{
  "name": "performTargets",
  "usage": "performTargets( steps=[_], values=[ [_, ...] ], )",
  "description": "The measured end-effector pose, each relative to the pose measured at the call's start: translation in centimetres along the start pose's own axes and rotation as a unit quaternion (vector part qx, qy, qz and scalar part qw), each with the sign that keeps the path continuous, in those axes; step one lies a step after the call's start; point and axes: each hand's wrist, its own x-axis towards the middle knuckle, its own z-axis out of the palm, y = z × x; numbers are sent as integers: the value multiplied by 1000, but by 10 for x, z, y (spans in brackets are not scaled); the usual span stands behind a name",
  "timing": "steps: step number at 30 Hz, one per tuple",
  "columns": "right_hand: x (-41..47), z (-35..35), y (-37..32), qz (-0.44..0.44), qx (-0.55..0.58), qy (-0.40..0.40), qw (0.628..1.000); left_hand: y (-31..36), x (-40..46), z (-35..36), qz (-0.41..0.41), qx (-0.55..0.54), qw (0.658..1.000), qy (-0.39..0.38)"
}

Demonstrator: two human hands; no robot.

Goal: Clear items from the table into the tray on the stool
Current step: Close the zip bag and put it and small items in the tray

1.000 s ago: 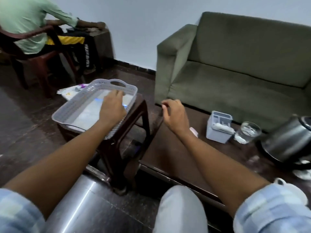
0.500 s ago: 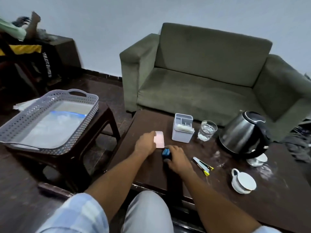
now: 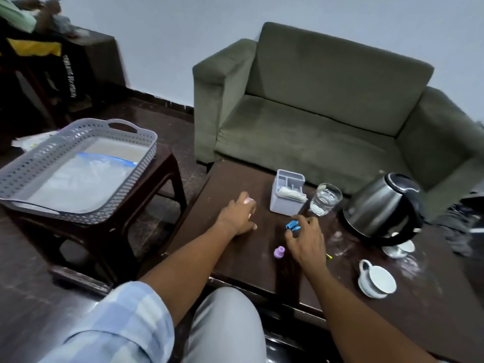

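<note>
Left hand [image 3: 239, 217] fingers curl over a pink card [image 3: 248, 201], thin, light: lift by edge. Right hand [image 3: 306, 238] fingers pinch a small blue clip [image 3: 292, 225], light, rigid. Tray [image 3: 146, 150] far left.

L hand [image 3: 239, 218] laid over pink item [image 3: 248, 201] on table [image 3: 235, 258]; blue piece [image 3: 292, 225] pinched by R hand [image 3: 306, 241].

We see white lettering running down dark trousers [image 3: 70, 74] at far left, too blurred to read.
</note>
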Motion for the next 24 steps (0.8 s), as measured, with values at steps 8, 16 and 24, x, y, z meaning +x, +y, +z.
performTargets(
  steps=[8, 16, 24],
  values=[
    [-1, -42, 58, 57, -72, -95, 991, 51, -15, 2, 11, -21, 1000, 9],
    [-2, -33, 77, 7, -79, -161, 984, 88, -32, 15, 113, -54, 990, -65],
    [10, -29, 78, 7, -77, -157, 985, 108, -39, 17, 87, 20, 991, -95]
  ],
)
